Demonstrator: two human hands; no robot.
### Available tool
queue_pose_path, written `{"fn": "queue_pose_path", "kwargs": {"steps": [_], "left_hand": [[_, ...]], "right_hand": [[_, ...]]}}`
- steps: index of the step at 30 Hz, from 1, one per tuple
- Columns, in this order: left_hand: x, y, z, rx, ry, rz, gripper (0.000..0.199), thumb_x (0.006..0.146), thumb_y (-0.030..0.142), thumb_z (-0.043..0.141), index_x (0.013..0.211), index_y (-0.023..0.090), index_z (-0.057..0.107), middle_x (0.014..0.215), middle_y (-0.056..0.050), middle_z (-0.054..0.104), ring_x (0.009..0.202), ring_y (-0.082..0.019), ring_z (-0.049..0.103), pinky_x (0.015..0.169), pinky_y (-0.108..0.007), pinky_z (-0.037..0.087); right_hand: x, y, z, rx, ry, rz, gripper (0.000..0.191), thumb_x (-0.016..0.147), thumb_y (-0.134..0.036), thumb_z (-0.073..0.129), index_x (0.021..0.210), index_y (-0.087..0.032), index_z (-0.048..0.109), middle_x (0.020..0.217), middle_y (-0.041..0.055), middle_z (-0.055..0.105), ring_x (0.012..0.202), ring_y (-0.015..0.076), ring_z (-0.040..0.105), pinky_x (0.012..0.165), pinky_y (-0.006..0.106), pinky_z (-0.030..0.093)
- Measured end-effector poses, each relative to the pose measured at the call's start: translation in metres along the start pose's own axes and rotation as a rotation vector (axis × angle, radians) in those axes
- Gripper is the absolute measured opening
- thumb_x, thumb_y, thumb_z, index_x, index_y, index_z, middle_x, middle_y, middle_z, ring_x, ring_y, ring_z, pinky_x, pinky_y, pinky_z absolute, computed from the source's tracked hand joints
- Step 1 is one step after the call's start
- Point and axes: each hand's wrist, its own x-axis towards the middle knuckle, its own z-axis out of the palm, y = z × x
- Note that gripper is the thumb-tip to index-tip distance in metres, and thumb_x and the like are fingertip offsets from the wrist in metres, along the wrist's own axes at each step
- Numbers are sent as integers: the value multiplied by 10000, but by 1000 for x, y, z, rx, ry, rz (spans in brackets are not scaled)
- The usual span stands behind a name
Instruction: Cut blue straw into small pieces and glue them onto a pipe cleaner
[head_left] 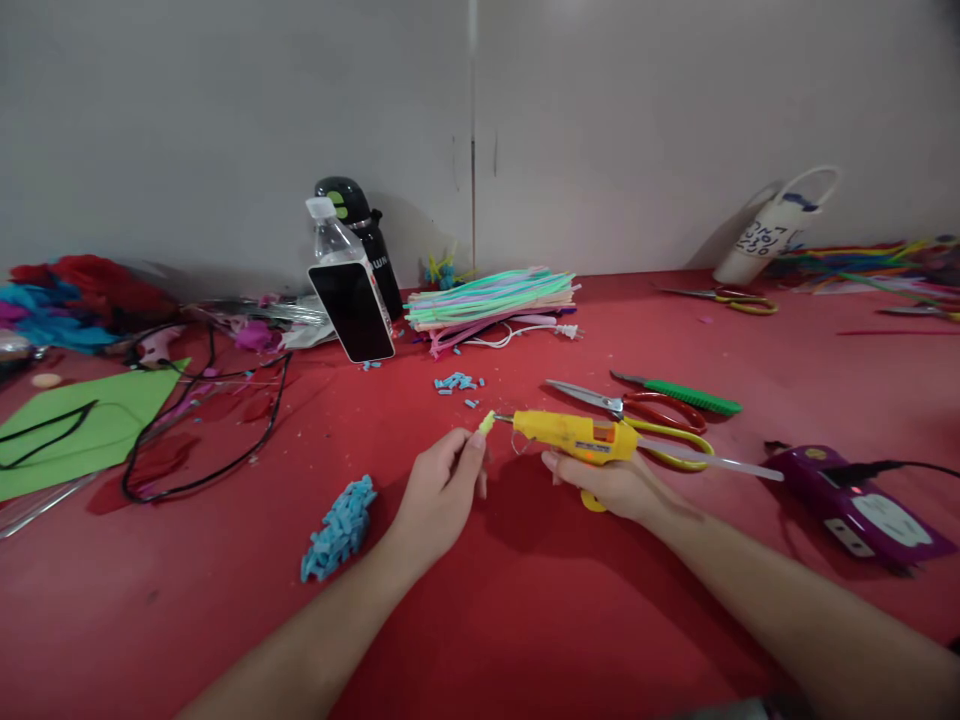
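Observation:
Between the thumb and fingers of my left hand (pixel 442 490) is a small pale yellow piece (pixel 487 423). My right hand (pixel 607 482) is wrapped round the handle of a yellow glue gun (pixel 562 430); its metal nozzle points left and meets or nearly meets the yellow piece. A clear glue stick (pixel 712 460) sticks out of the gun's back. Left of my left hand lies a pile of short light blue pieces (pixel 341 528). A few more blue pieces (pixel 456 382) are scattered beyond the hands.
Scissors (pixel 667 410) and a green-handled knife (pixel 690 395) lie behind the glue gun. A purple power box (pixel 862 510) is at the right. Further back are pipe cleaners (pixel 495 300), a phone (pixel 352 310) against a bottle, and a white tumbler (pixel 765 240). Green paper (pixel 97 420) lies left.

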Motion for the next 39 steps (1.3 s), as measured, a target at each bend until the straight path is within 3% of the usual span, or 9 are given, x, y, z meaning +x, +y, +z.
{"fn": "queue_pose_path", "kwargs": {"steps": [11, 33, 36, 39], "left_hand": [[-1, 5, -1, 1, -31, -9, 434, 975, 455, 380, 659, 178, 487, 580, 29, 532, 555, -99, 482, 565, -219, 363], [-2, 1, 0, -24, -40, -6, 412, 986, 439, 367, 697, 175, 495, 616, 23, 550, 577, -94, 495, 576, -222, 370], [-2, 0, 1, -59, -60, 10, 386, 989, 424, 363, 742, 175, 523, 632, 19, 559, 579, -93, 496, 569, -217, 374], [-2, -1, 0, -102, -105, 22, 365, 992, 427, 362, 789, 178, 536, 644, 23, 559, 570, -85, 484, 566, -211, 374]], "right_hand": [[-4, -12, -1, -94, 6, 16, 277, 792, -431, 614, 624, -212, 589, 586, 1, 600, 510, 120, 511, 433, 235, 420], [-3, -11, 1, -96, 47, 23, 298, 749, -438, 607, 557, -219, 544, 511, -7, 550, 430, 114, 461, 374, 242, 379], [-1, -10, 2, -125, 74, 21, 323, 759, -456, 593, 543, -219, 549, 513, 3, 570, 439, 129, 495, 391, 258, 414], [5, -12, 1, -162, 123, -68, 286, 777, -445, 579, 606, -216, 599, 583, 17, 635, 531, 165, 589, 500, 290, 503]]}}
